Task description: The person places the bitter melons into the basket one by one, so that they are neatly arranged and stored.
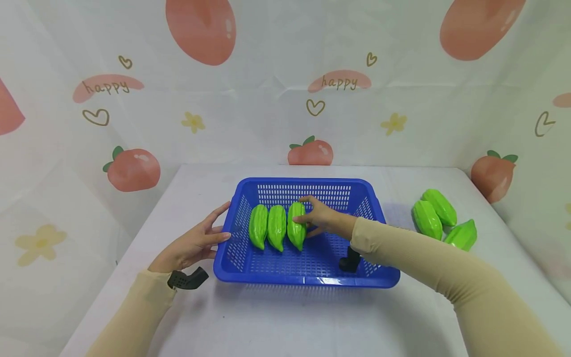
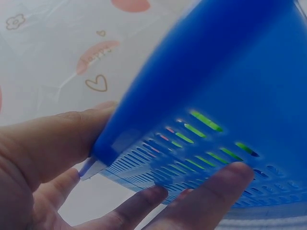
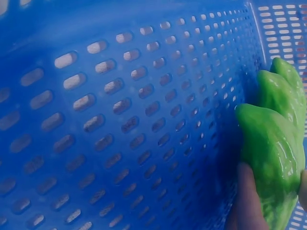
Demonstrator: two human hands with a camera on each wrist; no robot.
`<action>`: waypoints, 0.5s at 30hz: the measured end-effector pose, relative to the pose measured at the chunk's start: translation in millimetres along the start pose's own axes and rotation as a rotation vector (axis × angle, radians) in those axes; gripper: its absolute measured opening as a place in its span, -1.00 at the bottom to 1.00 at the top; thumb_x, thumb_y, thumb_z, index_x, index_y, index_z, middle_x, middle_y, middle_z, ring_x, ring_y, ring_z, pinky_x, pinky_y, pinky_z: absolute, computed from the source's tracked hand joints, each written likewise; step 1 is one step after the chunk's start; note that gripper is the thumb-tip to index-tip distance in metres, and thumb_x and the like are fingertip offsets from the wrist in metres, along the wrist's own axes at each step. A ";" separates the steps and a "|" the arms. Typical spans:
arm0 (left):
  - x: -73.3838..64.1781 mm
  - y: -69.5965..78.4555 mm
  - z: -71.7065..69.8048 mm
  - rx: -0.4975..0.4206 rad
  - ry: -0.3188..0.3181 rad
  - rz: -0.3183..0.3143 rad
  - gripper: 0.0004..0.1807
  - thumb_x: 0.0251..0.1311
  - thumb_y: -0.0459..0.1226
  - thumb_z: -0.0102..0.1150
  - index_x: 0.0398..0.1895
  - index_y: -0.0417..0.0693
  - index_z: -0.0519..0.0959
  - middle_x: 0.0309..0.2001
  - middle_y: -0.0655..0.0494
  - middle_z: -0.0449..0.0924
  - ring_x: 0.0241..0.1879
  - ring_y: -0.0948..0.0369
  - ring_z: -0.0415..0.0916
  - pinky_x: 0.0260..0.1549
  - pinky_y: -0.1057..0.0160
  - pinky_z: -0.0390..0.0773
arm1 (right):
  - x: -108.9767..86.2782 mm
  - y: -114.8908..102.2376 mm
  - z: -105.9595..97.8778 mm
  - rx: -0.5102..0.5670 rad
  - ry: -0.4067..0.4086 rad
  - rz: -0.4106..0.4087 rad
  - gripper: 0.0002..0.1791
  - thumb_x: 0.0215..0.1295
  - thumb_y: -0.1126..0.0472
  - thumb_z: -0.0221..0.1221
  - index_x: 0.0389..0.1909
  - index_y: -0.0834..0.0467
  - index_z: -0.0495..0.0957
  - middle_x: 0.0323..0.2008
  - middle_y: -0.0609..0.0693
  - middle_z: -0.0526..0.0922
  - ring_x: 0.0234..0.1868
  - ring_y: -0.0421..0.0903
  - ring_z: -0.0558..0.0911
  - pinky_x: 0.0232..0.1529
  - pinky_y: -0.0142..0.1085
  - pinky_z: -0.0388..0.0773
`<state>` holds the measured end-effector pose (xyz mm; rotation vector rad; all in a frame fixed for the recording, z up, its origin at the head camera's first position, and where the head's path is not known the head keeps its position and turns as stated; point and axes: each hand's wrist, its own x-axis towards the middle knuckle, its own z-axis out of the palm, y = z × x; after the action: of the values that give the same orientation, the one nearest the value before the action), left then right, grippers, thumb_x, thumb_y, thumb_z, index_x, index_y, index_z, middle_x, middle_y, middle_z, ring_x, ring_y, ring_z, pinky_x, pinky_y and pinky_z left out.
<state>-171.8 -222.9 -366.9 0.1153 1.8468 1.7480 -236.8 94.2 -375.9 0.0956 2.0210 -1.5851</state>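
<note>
A blue plastic basket (image 1: 285,279) with slotted walls stands on the white-covered table. Inside, toward its left, three glossy, ridged green bitter melons lie side by side with their pointed ends toward me. My right hand (image 1: 322,217) reaches in and holds the rightmost bitter melon (image 1: 296,239) between thumb and fingers; the right wrist view shows this melon (image 3: 271,143) in front of the other two. At the basket's left side, my left hand (image 1: 192,245) holds the rim. Seen from the left wrist, the thumb is at the rim and the other fingers (image 2: 211,196) lie along the outer wall.
Several more things surround the basket: a group of three green bitter melons (image 1: 427,220) lies on the table (image 1: 267,327) to its right, beyond my right forearm. Behind the table hangs a white cloth (image 1: 250,114) printed with fruit and hearts.
</note>
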 end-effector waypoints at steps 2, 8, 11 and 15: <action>0.1 -0.2 0.1 0.004 0.001 0.000 -0.04 0.32 -0.27 0.15 0.51 0.57 -0.24 0.46 -0.27 0.08 0.09 -0.11 0.56 -0.02 -0.13 0.59 | 0.5 1.1 -0.2 -0.003 -0.012 -0.005 -0.21 0.29 0.34 0.20 0.46 0.01 0.05 0.31 0.38 0.21 0.18 0.36 0.45 -0.03 0.10 0.62; -0.2 0.1 -0.1 0.003 -0.003 0.001 -0.04 0.32 -0.27 0.15 0.51 0.57 -0.25 0.45 -0.29 0.08 0.08 -0.10 0.57 -0.02 -0.14 0.59 | 2.3 4.6 0.4 0.001 -0.027 -0.005 -0.24 0.29 0.35 0.19 0.45 0.04 0.07 0.31 0.40 0.18 0.19 0.38 0.44 -0.04 0.10 0.62; -0.5 0.6 -0.3 0.003 -0.007 0.002 -0.04 0.32 -0.27 0.14 0.51 0.56 -0.26 0.45 -0.30 0.07 0.07 -0.09 0.58 -0.03 -0.14 0.59 | 3.6 5.7 1.6 0.004 -0.019 0.001 -0.24 0.29 0.35 0.19 0.45 0.04 0.09 0.29 0.39 0.20 0.15 0.33 0.47 -0.05 0.09 0.63; -0.9 0.9 -0.3 0.009 -0.012 0.002 -0.04 0.33 -0.26 0.13 0.52 0.55 -0.27 0.46 -0.30 0.06 0.07 -0.08 0.58 -0.03 -0.14 0.59 | 5.2 7.4 2.9 0.008 -0.010 0.005 -0.25 0.30 0.35 0.19 0.45 0.04 0.10 0.30 0.36 0.19 0.08 0.26 0.49 -0.07 0.08 0.64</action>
<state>-171.5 -223.5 -365.7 0.1304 1.8467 1.7375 -237.1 92.3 -385.2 0.0952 2.0054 -1.5880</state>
